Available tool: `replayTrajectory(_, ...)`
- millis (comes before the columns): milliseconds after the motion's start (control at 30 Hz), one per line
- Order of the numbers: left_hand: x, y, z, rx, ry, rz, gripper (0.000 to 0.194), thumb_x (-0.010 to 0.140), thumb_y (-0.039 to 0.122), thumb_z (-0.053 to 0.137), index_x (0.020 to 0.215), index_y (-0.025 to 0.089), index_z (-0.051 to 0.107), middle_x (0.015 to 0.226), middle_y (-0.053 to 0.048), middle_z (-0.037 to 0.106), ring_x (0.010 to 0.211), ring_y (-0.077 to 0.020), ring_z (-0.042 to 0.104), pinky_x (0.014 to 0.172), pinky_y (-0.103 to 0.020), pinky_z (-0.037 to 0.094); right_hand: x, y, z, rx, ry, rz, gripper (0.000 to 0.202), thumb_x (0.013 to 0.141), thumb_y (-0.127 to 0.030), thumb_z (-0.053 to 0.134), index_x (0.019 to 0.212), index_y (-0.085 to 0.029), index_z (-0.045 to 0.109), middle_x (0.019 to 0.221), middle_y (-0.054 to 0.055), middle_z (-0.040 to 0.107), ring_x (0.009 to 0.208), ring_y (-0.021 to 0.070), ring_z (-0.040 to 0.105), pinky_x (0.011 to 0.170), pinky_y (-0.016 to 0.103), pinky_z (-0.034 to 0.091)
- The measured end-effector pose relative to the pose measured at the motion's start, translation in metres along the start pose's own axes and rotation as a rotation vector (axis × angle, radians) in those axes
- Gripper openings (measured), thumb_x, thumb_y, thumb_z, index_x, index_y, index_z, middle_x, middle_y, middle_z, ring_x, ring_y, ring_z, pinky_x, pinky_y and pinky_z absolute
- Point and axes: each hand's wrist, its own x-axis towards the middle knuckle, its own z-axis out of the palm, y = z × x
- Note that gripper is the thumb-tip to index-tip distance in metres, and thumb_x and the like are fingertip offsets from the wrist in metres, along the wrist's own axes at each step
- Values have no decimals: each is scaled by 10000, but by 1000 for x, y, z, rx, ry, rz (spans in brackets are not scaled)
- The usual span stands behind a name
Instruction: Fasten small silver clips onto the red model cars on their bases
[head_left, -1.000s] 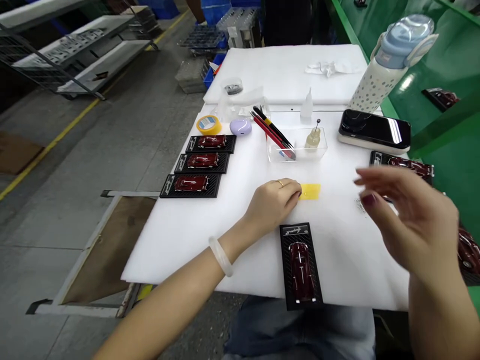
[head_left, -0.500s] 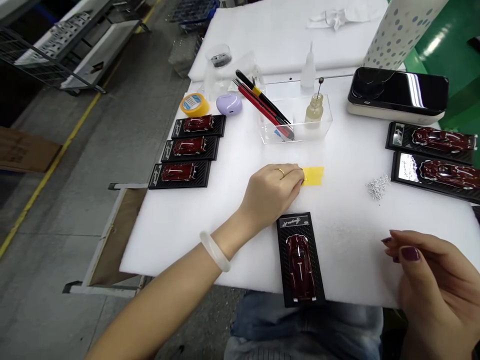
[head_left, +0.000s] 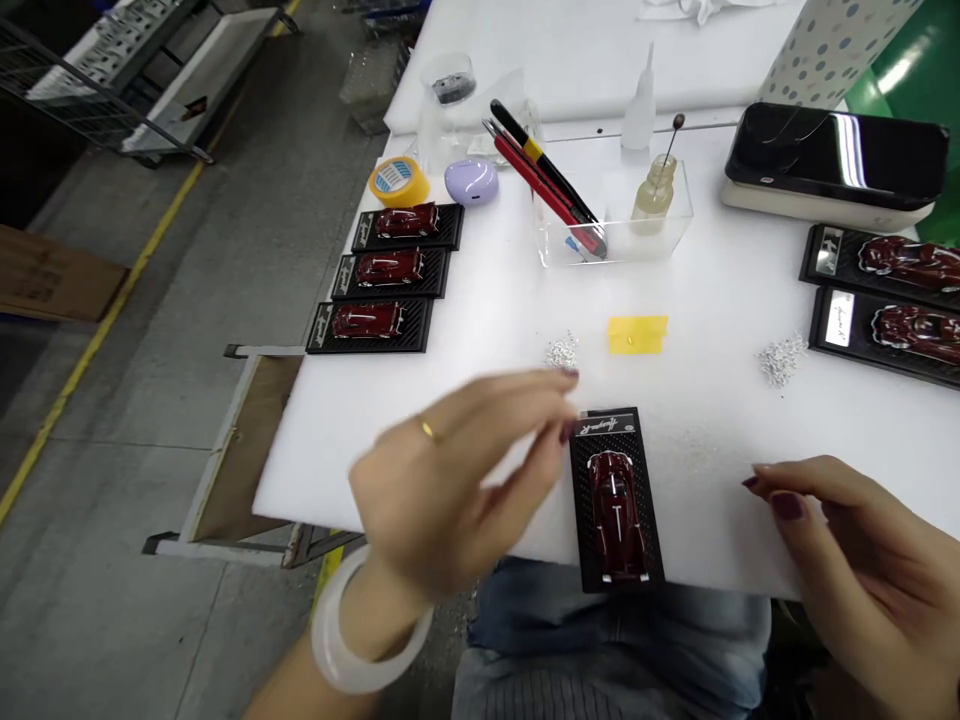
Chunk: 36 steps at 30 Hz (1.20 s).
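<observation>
My left hand point(head_left: 465, 470) hangs over the white table just left of a dark red model car point(head_left: 616, 515) on its black base. Its thumb and fingers are apart, and nothing shows between them. My right hand point(head_left: 855, 560) is at the right front, thumb and forefinger apart, holding nothing visible. A yellow tape piece point(head_left: 637, 336) with a tiny item on it lies behind the car. One pile of small silvery parts point(head_left: 562, 352) sits behind my left fingertips, another small pile point(head_left: 781, 360) farther right.
Three model cars point(head_left: 388, 267) on black bases line the left edge, below an orange tape roll point(head_left: 398, 182) and purple case point(head_left: 471, 183). A clear box point(head_left: 570, 245) holds tools and a small bottle point(head_left: 654, 196). A phone point(head_left: 836, 160) and two more cars point(head_left: 915, 330) are right.
My left hand has pulled back from the yellow tape toward the front left, and its fingers have parted. The left pile of small parts now shows. The view has shifted slightly.
</observation>
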Motion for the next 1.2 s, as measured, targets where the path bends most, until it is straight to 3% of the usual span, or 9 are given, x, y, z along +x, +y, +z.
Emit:
replayTrajectory(100, -32, 10, -1, -91, -126, -4, 95, 915, 99, 630, 948, 174, 678, 1040, -8, 797, 1009, -76, 759, 949, -152, 636, 3, -15, 5, -30, -201, -56, 210, 923, -215, 649, 1122, -257, 703, 1013, 22, 728, 870, 184, 699, 725, 300, 573)
replayTrajectory(200, -53, 11, 10, -114, -174, -45, 102, 924, 99, 613, 966, 167, 677, 1075, -33, 794, 1043, -100, 760, 958, -189, 653, -1, -23, 11, -78, -300, -118, 278, 939, -225, 622, 1214, -253, 643, 1131, 29, 722, 1002, 177, 704, 806, 281, 582)
replayTrajectory(433, -59, 11, 12, -109, -192, -6, 107, 920, 92, 619, 991, 147, 676, 1116, -57, 787, 1124, -112, 738, 1046, -206, 626, -15, -19, 16, -123, -265, -99, 281, 936, -230, 640, 1216, -261, 640, 1144, 14, 726, 984, 170, 696, 834, 300, 560)
replayTrajectory(800, -59, 13, 11, -68, -200, 12, 104, 922, 94, 624, 1001, 131, 681, 1104, -56, 783, 1126, -105, 733, 1079, -210, 612, -14, -20, 20, -114, -254, -90, 288, 915, -204, 675, 1200, -243, 650, 1124, 8, 712, 1017, 165, 669, 854, 308, 511)
replayTrajectory(1100, -59, 13, 11, -32, -189, 38, 89, 914, 106, 651, 986, 146, 684, 1086, -42, 784, 1110, -112, 740, 1062, -213, 628, -18, -33, 27, -103, -178, 56, 219, 936, -230, 668, 1154, -248, 671, 1096, 18, 717, 1011, 198, 669, 858, 369, 516)
replayTrajectory(1200, -59, 14, 11, -17, -207, 36, 98, 910, 95, 655, 993, 137, 686, 1102, -50, 779, 1144, -102, 726, 1102, -197, 599, -16, -27, 25, -106, -204, -22, 247, 925, -244, 684, 1172, -245, 669, 1091, 9, 722, 996, 185, 672, 841, 348, 521)
